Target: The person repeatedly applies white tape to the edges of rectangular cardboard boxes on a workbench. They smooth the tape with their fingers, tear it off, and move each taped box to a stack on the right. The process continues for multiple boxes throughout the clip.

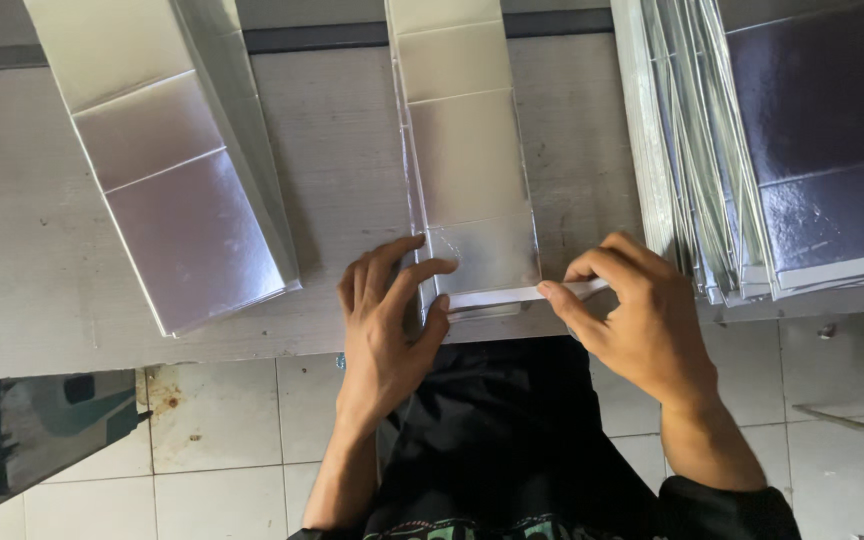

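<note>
- Your left hand (387, 320) lies spread, fingertips pressing the silver folded sheet (467, 170) at the worktop's (342, 170) front edge.
- Your right hand (632, 310) pinches its white strip (512, 295).
- Risk: an uneven pull could skew or tear the strip.

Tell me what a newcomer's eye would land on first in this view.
First, the two hands at the table's near edge: the left hand presses down a narrow silver foil-faced stack while the right hand pinches a white strip along its near end. Next, the thick pile of shiny sheets at the far right and another silver stack lying at an angle on the left of the pale table.
</note>
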